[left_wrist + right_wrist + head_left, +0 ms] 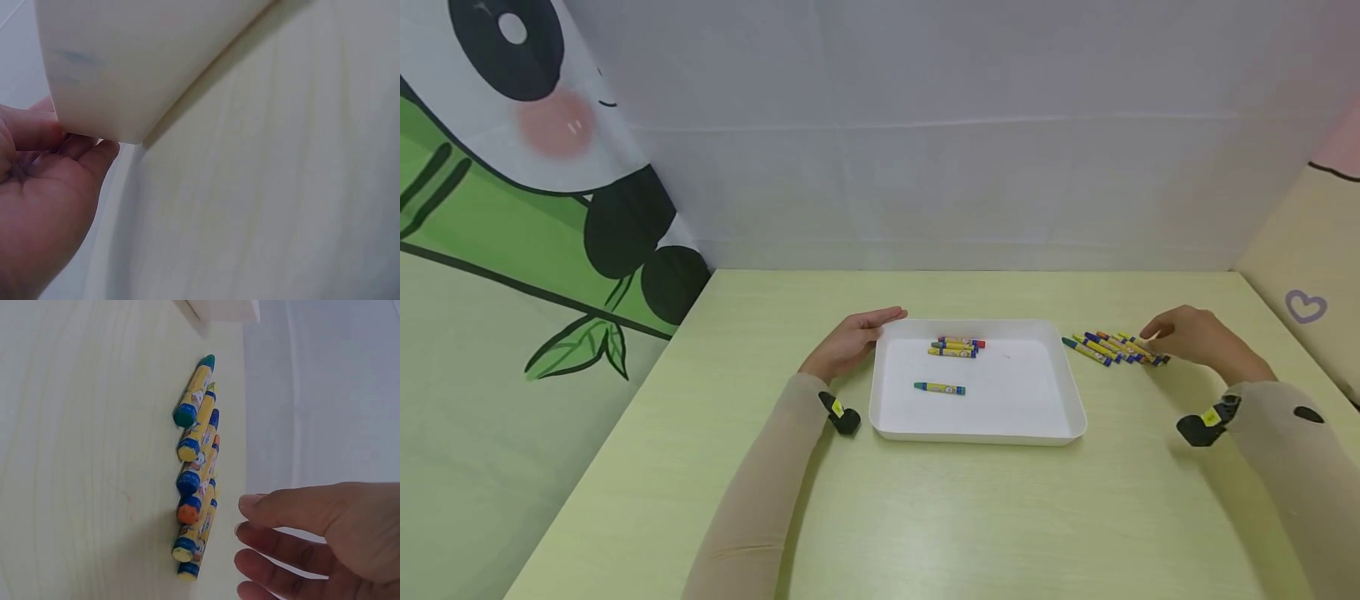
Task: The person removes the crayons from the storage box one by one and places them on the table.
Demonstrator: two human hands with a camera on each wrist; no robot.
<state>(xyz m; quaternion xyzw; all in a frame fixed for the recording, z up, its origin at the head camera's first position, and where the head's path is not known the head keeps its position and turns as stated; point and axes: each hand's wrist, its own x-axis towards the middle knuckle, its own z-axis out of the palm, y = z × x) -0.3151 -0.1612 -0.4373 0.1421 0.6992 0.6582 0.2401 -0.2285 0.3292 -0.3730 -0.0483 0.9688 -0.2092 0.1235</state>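
Note:
A shallow white tray (1007,396) lies on the table with several crayons in it. One green-tipped crayon (940,388) sits apart, below a small group of crayons (952,352). My left hand (850,340) grips the tray's far left corner, its thumb and fingers at the rim in the left wrist view. To the right of the tray, more crayons (199,434) lie side by side in a slanted row: green, yellow, blue and orange ends show. Beside this row's right end is my right hand (1197,337), fingers loosely bent, with nothing between thumb and fingers in the right wrist view.
A pale wooden table (955,508) carries everything. Behind it hangs a light cloth wall (955,192), with a cartoon print on the left side. Black wrist cameras sit on both sleeves.

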